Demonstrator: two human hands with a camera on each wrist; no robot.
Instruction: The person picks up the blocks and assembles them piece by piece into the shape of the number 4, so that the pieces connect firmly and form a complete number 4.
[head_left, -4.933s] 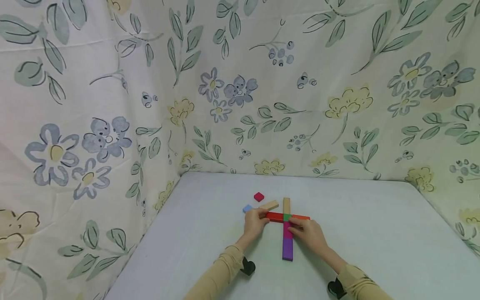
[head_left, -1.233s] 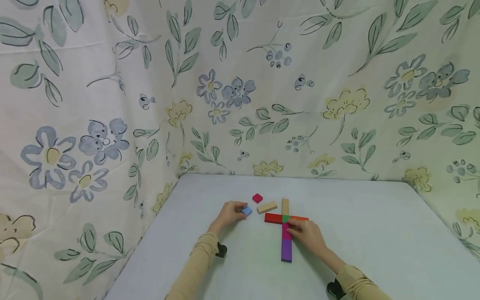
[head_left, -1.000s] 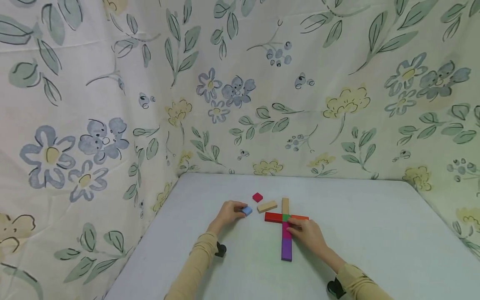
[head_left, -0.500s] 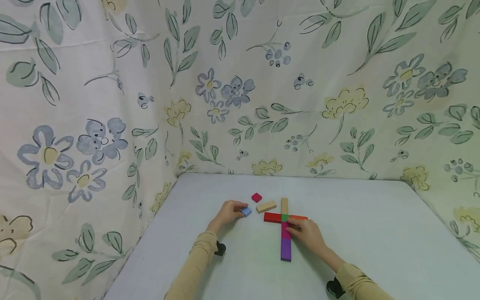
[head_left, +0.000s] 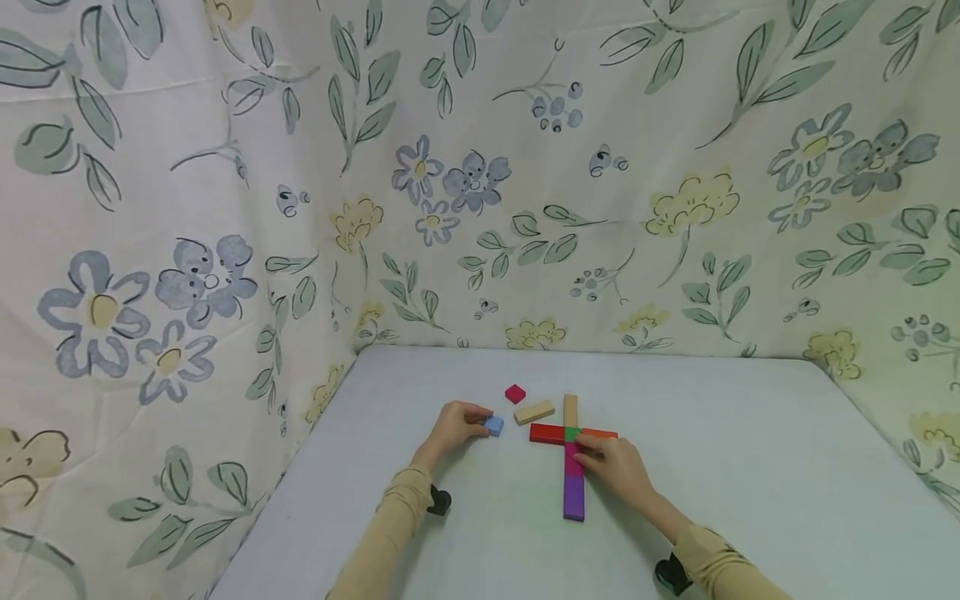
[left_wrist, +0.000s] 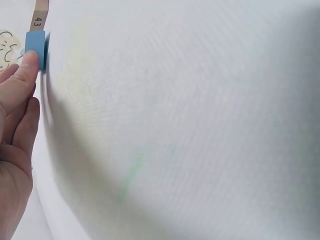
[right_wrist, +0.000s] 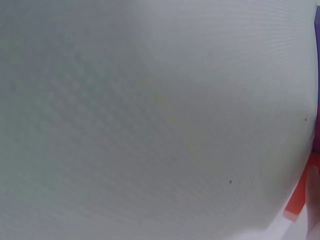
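Floral cloth (head_left: 555,267) hangs behind and left of the white table (head_left: 720,467) I'm viewing remotely. My head feed shows the left hand (head_left: 452,426) pinching the blue block (head_left: 494,426) between thumb and fingers, left of the loose wooden block (head_left: 534,412); that narrow hold, I judge, suits so small a piece. The right hand (head_left: 618,469) has its fingertips where the green block (head_left: 570,434) and pink block (head_left: 571,463) meet, perhaps to steady them; I cannot tell whether they pinch or merely press. It partly hides the orange block (head_left: 602,432). My right-wrist feed crops nearly that whole hand.
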